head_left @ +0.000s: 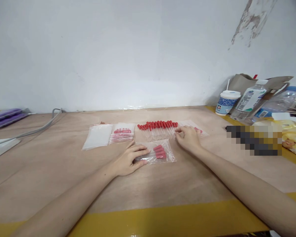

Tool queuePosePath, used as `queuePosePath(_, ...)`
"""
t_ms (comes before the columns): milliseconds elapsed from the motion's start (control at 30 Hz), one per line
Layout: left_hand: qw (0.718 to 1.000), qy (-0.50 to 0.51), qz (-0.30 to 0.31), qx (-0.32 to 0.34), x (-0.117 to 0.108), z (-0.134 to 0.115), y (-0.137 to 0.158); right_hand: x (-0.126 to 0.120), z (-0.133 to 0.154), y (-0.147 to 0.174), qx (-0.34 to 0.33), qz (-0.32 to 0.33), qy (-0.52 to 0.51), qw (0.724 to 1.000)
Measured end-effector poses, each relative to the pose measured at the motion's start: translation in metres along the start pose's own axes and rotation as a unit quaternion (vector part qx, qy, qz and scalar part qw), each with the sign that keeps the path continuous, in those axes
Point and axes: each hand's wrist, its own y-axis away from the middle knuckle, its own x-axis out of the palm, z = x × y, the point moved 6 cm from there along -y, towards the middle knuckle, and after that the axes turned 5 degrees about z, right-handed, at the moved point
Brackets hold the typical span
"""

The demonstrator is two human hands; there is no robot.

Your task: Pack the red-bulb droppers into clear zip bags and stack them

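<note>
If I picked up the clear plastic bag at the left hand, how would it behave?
The clear plastic bag would probably flop, being thin and wrinkled. It is likely light, with only a few slim, red-tipped tubes showing inside. Its shiny surface could prove slippery.

No word, brand or number can be read. The cup [225,103] has a blue patterned sleeve with a small printed figure. The white-capped bottle [249,100] bears a white label with green and blue patches, its print too small to make out. The blue-capped bottle [281,102] carries a blue label with a barcode [263,114]. Print on the yellow pack [295,136] is blurred.
</note>
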Motion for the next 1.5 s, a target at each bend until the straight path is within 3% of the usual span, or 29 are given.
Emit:
queuePosePath(200,1.0,-0.003,-0.006,-0.002,0.0,0.002,-0.001,0.002,-0.027,-0.036,0.099,0.038,0.061,0.992)
queuePosePath(500,1.0,0.0,-0.003,-0.003,0.002,0.003,0.0,0.025,-0.028,-0.069,0.218,0.136,0.028,0.966)
queuePosePath(667,1.0,0.011,-0.001,-0.003,0.001,0.003,0.001,0.023,-0.029,-0.068,0.209,0.113,-0.016,0.971)
queuePosePath(800,1.0,0.016,-0.003,0.001,0.0,0.001,0.001,0.011,-0.026,-0.048,0.123,0.039,-0.127,0.983)
queuePosePath(900,1.0,0.018,-0.012,0.003,-0.002,0.0,0.001,0.007,-0.026,-0.021,0.072,-0.004,-0.304,0.95)
queuePosePath(1033,1.0,0.01,-0.01,-0.001,-0.003,-0.001,0.0,0.01,-0.025,0.007,0.093,-0.008,-0.444,0.891)
queuePosePath(1267,1.0,0.0,0.001,-0.012,0.0,0.001,0.0,0.014,-0.01,0.019,0.088,-0.024,-0.508,0.856)
queuePosePath(1500,1.0,0.0,0.003,-0.01,0.002,0.004,-0.001,0.034,0.004,0.021,0.071,0.052,-0.558,0.825)
